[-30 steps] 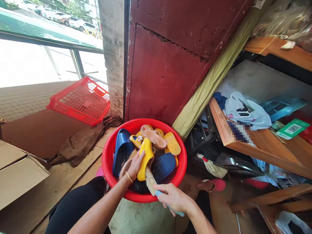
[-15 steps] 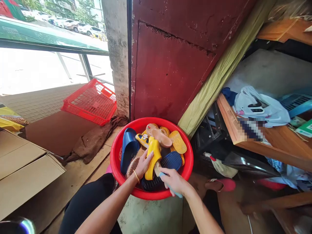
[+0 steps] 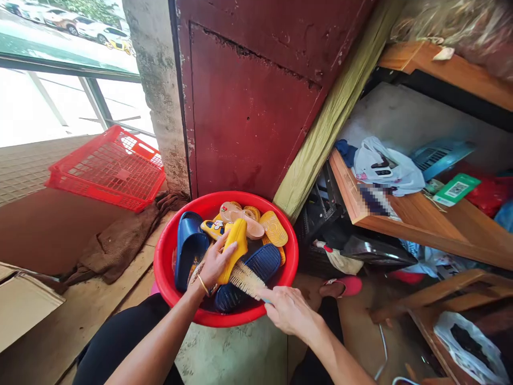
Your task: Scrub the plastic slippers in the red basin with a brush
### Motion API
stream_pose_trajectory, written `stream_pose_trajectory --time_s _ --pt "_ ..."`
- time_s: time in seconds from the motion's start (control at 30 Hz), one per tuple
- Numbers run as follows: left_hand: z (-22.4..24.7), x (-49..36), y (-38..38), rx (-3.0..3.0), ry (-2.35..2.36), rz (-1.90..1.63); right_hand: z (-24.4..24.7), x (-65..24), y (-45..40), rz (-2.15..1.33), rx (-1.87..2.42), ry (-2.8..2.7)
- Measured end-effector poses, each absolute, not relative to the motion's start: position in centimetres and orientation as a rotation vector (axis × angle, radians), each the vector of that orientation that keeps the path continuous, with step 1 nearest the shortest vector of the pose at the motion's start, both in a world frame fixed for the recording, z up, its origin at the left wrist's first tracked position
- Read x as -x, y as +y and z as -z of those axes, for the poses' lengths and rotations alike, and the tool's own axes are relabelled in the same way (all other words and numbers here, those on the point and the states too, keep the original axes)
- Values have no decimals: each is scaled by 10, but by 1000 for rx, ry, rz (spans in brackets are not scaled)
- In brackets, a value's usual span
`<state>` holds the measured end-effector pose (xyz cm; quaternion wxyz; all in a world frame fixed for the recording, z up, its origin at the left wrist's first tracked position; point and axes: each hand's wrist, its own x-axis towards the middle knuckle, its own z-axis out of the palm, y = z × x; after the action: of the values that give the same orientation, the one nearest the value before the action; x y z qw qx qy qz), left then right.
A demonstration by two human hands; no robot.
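Note:
A red basin (image 3: 160,267) holds several slippers and some water. My left hand (image 3: 218,262) is closed round a yellow slipper (image 3: 237,240), tilted above the others. In my right hand (image 3: 286,307) is the handle of a brush (image 3: 246,279), whose pale bristles reach the lower edge of the yellow slipper. A blue slipper (image 3: 190,246) rests at the basin's left, and a dark blue one (image 3: 266,262) lies sole up at the right. Behind are a beige slipper (image 3: 254,229) and a yellow sole (image 3: 274,229).
A red door (image 3: 248,96) stands behind the basin. On the left are a red crate (image 3: 120,174), a brown cloth (image 3: 116,246) and cardboard (image 3: 28,307). A wooden shelf (image 3: 417,216) with a plastic bag (image 3: 385,166) is at the right.
The view has shifted to the right. The brush has come out from the yellow slipper's opening, so more bristles show, and my right hand has moved away from my left.

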<state>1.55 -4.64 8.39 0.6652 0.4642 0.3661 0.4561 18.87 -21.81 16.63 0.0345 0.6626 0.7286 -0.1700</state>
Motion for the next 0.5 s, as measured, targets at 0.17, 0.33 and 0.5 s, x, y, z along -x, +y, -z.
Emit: stream_pose_trajectory --time_s 0.17,0.33,0.5 --pt "-81 -9 -33 -982 779 -986 -163 -188 -234 1049 -1983 2294" --pt "-77 -15 -44 -960 792 -883 -145 -190 -237 329 -2032 2187" --pt "-74 -27 -56 -967 838 -839 -122 -192 -230 84 -2170 2050"
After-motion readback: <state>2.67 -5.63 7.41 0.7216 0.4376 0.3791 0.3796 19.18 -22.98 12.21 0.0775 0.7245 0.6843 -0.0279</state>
